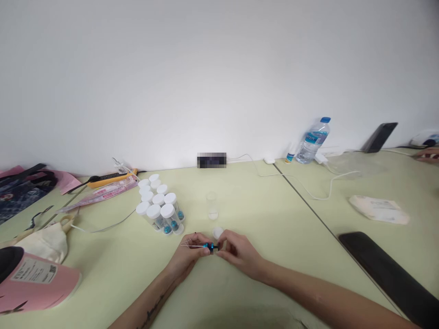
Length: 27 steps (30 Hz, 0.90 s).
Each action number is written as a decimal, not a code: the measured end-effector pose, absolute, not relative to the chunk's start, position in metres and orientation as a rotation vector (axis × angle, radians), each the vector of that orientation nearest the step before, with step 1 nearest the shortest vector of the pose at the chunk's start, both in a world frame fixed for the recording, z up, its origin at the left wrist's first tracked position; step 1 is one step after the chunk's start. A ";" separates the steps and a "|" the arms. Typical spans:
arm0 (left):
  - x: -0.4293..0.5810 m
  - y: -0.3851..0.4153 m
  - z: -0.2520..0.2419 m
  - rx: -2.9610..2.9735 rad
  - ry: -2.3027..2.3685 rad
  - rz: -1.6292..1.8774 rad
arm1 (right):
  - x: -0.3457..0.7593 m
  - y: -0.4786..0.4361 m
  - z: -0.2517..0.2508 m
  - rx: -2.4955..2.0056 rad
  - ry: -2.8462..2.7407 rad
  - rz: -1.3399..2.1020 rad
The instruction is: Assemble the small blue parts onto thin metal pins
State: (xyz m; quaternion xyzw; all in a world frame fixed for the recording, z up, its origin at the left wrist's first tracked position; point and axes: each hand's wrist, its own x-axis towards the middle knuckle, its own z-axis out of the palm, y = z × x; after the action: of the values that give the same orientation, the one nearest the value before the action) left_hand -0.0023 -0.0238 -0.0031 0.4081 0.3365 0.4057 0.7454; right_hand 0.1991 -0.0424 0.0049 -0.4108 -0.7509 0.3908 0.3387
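Note:
Between the fingertips of my left hand (192,249) is a small shiny blue piece (208,246) with a black stem on its right and thin pale strands or rods trailing left. My right hand (240,251) pinches at the end of the black stem; its fingertips partly hide it. Just behind my fingers a white round cap (217,232) lies on the table. Beyond it stands a clear open vial (212,206), upright. Left of my hands, several clear vials with white caps (168,210) stand grouped, some with blue pieces inside.
A pink canister (44,283) lies at the near left, beside a cream cloth pouch (51,240). A water bottle (313,140) leans on the wall at the back right. A long black object (387,274) and a white packet (379,209) lie on the right. A white cable (303,185) crosses the table.

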 end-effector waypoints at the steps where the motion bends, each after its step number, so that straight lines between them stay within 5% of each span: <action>1: -0.002 -0.024 -0.003 0.904 0.734 0.885 | 0.199 -0.042 0.005 -1.074 -1.962 1.018; 27: 0.002 -0.029 0.002 0.964 0.722 0.945 | 0.201 -0.047 0.005 -0.961 -1.937 0.817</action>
State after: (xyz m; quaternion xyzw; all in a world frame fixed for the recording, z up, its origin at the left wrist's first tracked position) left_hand 0.0017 -0.0292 0.0015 0.4363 0.3266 0.4278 0.7211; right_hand 0.2010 -0.0465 0.0048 -0.3805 -0.7669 0.3235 0.4030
